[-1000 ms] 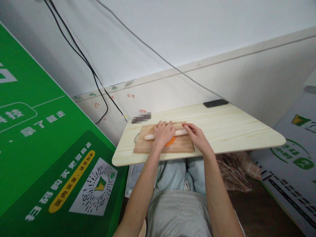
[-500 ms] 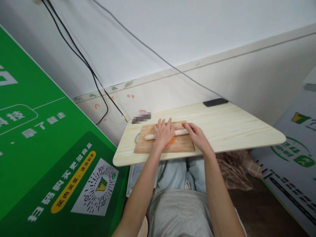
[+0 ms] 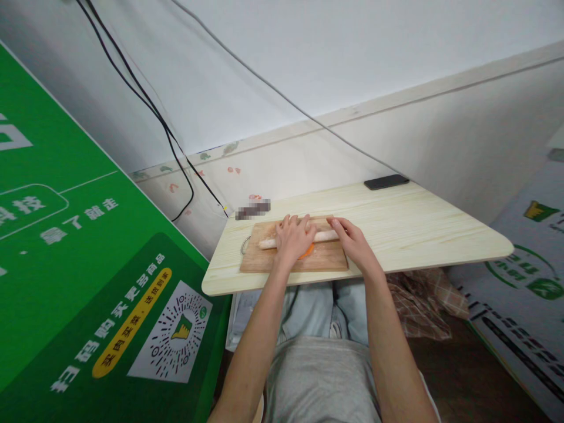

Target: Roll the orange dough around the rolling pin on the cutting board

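Observation:
A long, whitish, stick-shaped thing [image 3: 325, 236] lies across a wooden cutting board [image 3: 264, 264]; whether it is a peeled root or a rolling pin I cannot tell. My left hand [image 3: 296, 238] rests over its middle, palm down, with the fingers stretched forward and slightly apart. At its right end, my right hand [image 3: 352, 239] has the fingers and thumb closed around the tip, which they hide. Something flat, round and orange [image 3: 307, 252] shows on the board beside my left hand, partly covered by it.
The board sits on a pale wood-grain table [image 3: 423, 229]. A dark phone [image 3: 386, 182] lies at the back right, and a blurred-out dark object [image 3: 252, 210] at the back left. A green printed panel [image 3: 145, 258] stands left; cables hang along the wall [image 3: 282, 53].
My left hand has shifted very slightly right, its fingers a little closer together. The right hand still holds the stick's end. The view has moved a little.

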### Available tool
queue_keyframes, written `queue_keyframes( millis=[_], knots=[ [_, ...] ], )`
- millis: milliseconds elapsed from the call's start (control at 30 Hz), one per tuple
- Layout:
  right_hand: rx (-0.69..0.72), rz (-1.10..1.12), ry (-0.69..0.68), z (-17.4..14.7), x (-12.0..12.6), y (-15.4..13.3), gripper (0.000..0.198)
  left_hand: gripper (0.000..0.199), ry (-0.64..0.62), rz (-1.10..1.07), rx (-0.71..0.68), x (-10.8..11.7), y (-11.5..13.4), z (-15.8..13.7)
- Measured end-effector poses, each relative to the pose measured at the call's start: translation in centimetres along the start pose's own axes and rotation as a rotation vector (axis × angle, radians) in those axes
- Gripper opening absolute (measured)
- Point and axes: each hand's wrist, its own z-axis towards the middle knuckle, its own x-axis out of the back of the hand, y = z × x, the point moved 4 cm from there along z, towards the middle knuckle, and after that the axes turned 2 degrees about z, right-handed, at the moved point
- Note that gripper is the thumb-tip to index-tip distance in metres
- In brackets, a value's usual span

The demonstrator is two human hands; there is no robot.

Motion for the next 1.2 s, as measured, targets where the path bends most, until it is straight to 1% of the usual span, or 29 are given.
queue_keyframes(
  millis=[100, 200, 300, 467, 567, 667, 833, 933, 1067, 1200],
  knots=[
    [-0.008, 0.004, -0.003, 0.0, 0.0, 0.0, 0.059, 0.05, 0.074, 0.006, 0.003, 0.2, 0.5, -2.2],
    [-0.005, -0.001, -0.002, 0.0, 0.0, 0.0, 0.057, 0.051, 0.095, -0.007, 0.016, 0.2, 0.7, -3.4],
    [0.003, -0.021, -0.006, 0.0, 0.0, 0.1, 0.054, 0.05, 0.071, -0.015, 0.019, 0.1, 0.6, -2.6],
    [0.023, -0.059, -0.023, 0.1, -0.1, 0.6, 0.044, 0.048, -0.039, -0.023, 0.055, 0.3, 0.0, 1.3],
    [0.038, -0.098, -0.038, 0.0, 0.0, 0.7, 0.038, 0.051, -0.093, -0.036, 0.045, 0.3, -0.2, 2.7],
    [0.046, -0.116, -0.049, -0.1, 0.1, 0.7, 0.035, 0.051, -0.087, -0.031, 0.037, 0.2, -0.2, 2.3],
    [0.035, -0.084, -0.084, -0.2, -0.1, 0.3, 0.034, 0.049, 0.046, 0.011, 0.03, 0.1, 0.3, -0.8],
    [0.032, -0.072, -0.125, -0.2, -0.3, 0.1, 0.032, 0.047, 0.073, 0.009, 0.027, 0.1, 0.5, -1.6],
    [0.058, -0.083, -0.135, -0.2, -0.3, -0.1, 0.026, 0.047, 0.031, 0.009, 0.035, 0.1, 0.3, -0.7],
    [0.07, -0.102, -0.153, -0.1, -0.3, -0.1, 0.027, 0.049, -0.029, -0.022, 0.052, 0.0, -0.1, 1.1]
  ],
)
